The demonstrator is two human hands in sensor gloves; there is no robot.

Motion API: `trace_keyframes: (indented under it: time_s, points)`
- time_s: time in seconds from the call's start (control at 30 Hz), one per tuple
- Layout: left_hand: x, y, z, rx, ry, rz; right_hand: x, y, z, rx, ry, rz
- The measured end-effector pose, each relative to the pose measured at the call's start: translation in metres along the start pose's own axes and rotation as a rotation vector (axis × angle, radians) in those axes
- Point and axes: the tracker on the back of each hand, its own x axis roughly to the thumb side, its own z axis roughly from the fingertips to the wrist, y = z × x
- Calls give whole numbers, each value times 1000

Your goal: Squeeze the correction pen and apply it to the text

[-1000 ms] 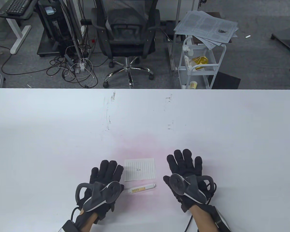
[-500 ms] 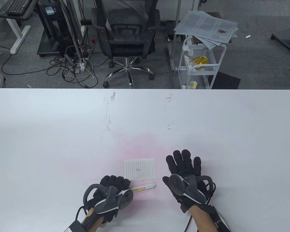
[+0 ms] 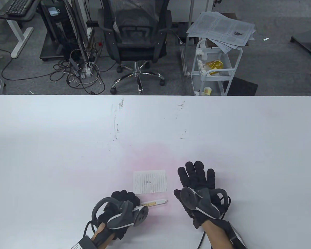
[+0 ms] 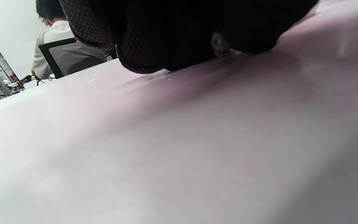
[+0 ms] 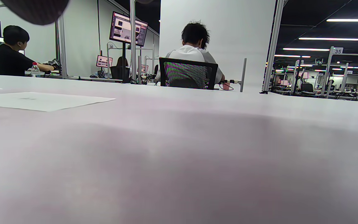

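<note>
A white correction pen with a yellow label lies on the white table, just below a small lined paper that has a bit of dark text at its middle. My left hand has its fingers curled down around the pen's left end, which the hand and tracker hide. In the left wrist view my fingers press onto the table around a small round part. My right hand rests flat with fingers spread, right of the paper. The paper also shows in the right wrist view.
Beyond the table's far edge stand an office chair, a white cart with papers on top, and cables on the floor. The table has scuff marks in its middle.
My left hand drew back from beside the paper, turned and curled its fingers onto the pen's left end. The pen shifted slightly. My right hand stayed in place.
</note>
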Motion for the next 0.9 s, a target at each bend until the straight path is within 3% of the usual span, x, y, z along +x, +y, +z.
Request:
trace_keyframes:
  time_s: [0.1,0.2,0.4,0.6,0.9]
  points:
    - [-7,2,2,53,-9,49,-1,0,0,-2,2,-11]
    - [-15,8,9,190,26,119,-1,0,0,-4,2,-33]
    - [-26,24,20,344,67,227,0,2,-1,0,-14,-90]
    - [-29,37,32,535,108,322,9,-1,2,-9,-64,-315]
    - [-24,41,33,570,85,363,30,-11,8,-60,-197,-544]
